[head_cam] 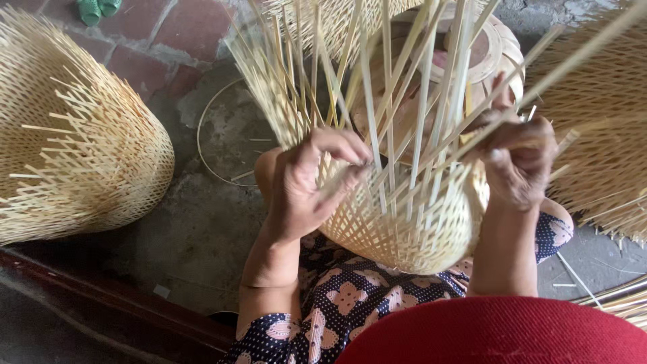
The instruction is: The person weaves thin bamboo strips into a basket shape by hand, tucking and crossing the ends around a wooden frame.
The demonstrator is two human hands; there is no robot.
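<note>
Fingers of the left hand [306,182] are curled almost closed, thumb against forefinger, pinching one thin bamboo strip at the centre of the frame. Fingers of the right hand [519,165] are likewise bent tight, gripping a small bundle of strips at centre right; neither hand is spread wide.

Both hands work at the upper edge of the woven section of the half-woven bamboo basket [404,229], which rests in the person's lap at lower centre, against the patterned dress [337,303].

Progress, judged from the present state: the rounded lower body of the basket is woven in an open lattice and holds its shape. Above that, the loose strips [391,81] stand free and fan toward the top of the frame, unwoven. The rim is not formed and the strip ends are not trimmed.

Surroundings: a woven basket with protruding ends [74,148] lies at the left, another woven piece [600,148] at the right edge. A thin hoop [202,148] lies on the concrete floor [202,236] at upper centre left.
</note>
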